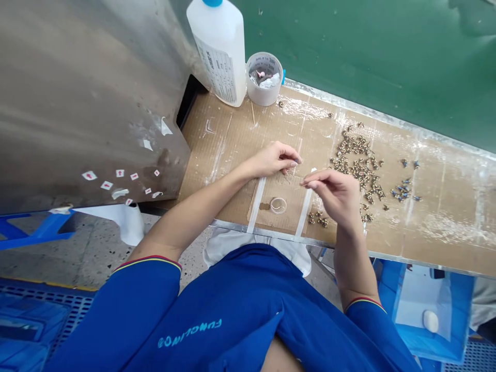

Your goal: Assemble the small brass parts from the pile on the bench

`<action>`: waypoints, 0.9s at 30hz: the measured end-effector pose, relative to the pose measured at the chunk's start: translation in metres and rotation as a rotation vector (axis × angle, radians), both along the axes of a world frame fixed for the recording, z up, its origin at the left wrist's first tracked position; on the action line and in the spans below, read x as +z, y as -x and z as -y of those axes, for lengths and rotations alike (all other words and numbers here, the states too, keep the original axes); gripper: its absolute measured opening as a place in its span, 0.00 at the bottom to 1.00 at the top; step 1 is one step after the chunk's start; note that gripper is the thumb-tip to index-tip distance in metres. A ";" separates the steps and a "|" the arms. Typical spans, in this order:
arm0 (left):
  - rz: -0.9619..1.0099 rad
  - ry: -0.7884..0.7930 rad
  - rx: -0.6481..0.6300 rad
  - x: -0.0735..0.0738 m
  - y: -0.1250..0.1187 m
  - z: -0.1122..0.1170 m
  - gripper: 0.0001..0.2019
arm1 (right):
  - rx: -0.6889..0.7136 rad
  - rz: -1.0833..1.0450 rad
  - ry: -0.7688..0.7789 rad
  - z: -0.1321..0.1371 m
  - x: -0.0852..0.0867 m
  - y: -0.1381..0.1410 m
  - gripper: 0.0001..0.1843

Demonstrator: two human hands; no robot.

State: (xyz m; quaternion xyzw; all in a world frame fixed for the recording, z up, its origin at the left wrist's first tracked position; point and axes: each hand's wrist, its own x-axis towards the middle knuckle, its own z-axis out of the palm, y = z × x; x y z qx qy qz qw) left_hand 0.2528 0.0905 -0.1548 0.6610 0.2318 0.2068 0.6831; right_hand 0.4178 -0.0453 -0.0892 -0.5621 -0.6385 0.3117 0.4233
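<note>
- Left hand point(273, 160): held above the cardboard-topped desk point(445, 222), fingers point(290, 158) curled, tips directed toward the right hand. Whether they gripped anything could not be determined.
- Right hand point(335, 199): raised just beside the left hand, fingers point(315, 178) closed toward the thumb in a pinch. Any item held was too small to confirm.
- Brass fittings point(358, 165): lay in a loose scattered group on the desk, just right of the right hand. A smaller cluster of brass fittings point(318, 219) lay below that hand.
- Blue-collared fittings point(402, 191): lay in a separate group, further right.
- Clear ring point(278, 205): lay on the desk below the hands, between two white tape strips point(256, 204).
- White plastic bottle point(219, 46): stood upright at the far edge of the desk, touching a small round cup point(264, 92) that held tissue and pink material.
- Wooden stick point(253, 112): lay just in front of the cup.
- Grey metal cabinet point(96, 103): stood left of the desk, with small red-and-white labels stuck to it.
</note>
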 end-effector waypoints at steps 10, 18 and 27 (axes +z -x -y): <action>-0.106 -0.305 -0.050 0.004 0.001 0.003 0.09 | -0.385 0.038 -0.140 -0.020 -0.031 -0.003 0.16; -0.132 -0.351 -0.072 0.003 0.000 0.002 0.10 | -0.370 0.154 -0.115 -0.020 -0.035 -0.004 0.16; -0.131 -0.367 -0.079 0.001 0.001 0.002 0.11 | -0.346 0.218 -0.117 -0.020 -0.034 -0.003 0.16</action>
